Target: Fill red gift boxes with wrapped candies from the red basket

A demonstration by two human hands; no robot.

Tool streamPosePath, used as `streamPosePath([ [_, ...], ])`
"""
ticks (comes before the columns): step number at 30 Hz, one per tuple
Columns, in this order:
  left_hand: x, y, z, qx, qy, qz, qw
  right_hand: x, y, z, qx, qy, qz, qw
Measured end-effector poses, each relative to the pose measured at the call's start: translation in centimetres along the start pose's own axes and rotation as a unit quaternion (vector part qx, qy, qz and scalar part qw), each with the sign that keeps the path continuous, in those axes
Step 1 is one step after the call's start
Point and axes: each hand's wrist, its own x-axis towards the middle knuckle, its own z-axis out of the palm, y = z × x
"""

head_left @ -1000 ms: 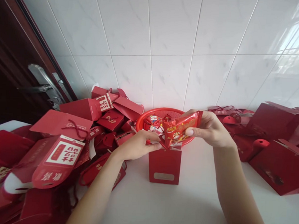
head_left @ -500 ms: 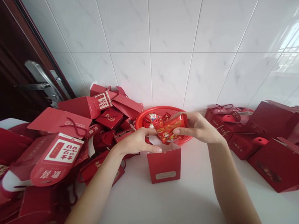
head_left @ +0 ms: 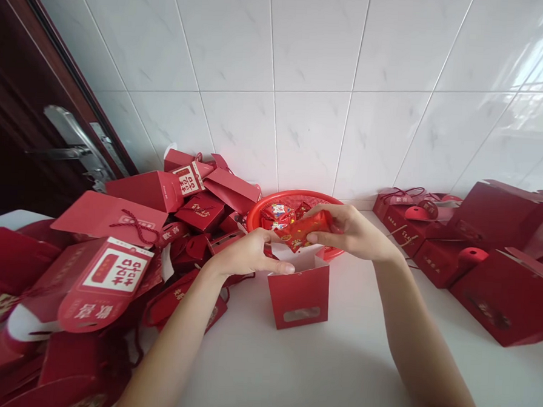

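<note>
Against a white tiled wall [head_left: 314,42], on my feed, an open-topped red cardboard box [head_left: 298,302] stands on a white tabletop [head_left: 244,372]. My left hand [head_left: 246,252] grips its rim; my right hand [head_left: 358,233] pinches a shiny red foil packet [head_left: 301,230] above the opening, before a red plastic basket [head_left: 255,213]. A skewed packet could snag the rim, I judge, tipping the light box.

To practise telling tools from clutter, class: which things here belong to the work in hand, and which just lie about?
In the work:
- red packet, in the right hand
- open box, left hand at its rim
- probably the red basket of packets

Seemingly just lying about:
- box pile on the left
- boxes on the right
</note>
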Motion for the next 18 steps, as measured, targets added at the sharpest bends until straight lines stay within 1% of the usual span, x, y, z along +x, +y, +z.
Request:
streamPosePath([
  [2,0.1,-0.1,-0.1,0.005,-0.007,-0.001,1.000,0.0,0.0,0.0,0.009,0.012,-0.011,1.000],
  [5,0.2,-0.2,-0.2,-0.009,-0.018,0.026,0.999,0.0,0.1,0.1,0.019,0.026,-0.022,0.999],
  [7,0.2,-0.3,-0.1,-0.026,-0.029,0.044,0.998,0.1,0.2,0.2,0.002,0.032,-0.027,0.999],
  [10,0.4,-0.4,0.0,-0.051,-0.041,0.054,0.996,0.3,0.3,0.3,-0.049,0.032,-0.036,0.998],
  [12,0.6,-0.7,0.2,-0.063,-0.033,0.060,0.996,0.4,0.3,0.3,-0.070,0.036,-0.040,0.996],
  [15,1.1,-1.2,0.4,-0.075,-0.010,0.079,0.994,0.6,0.6,0.5,-0.082,0.066,-0.035,0.994],
  [18,1.7,-1.8,0.5,-0.083,0.001,0.088,0.993,0.8,1.0,0.6,-0.101,0.088,-0.022,0.991],
])
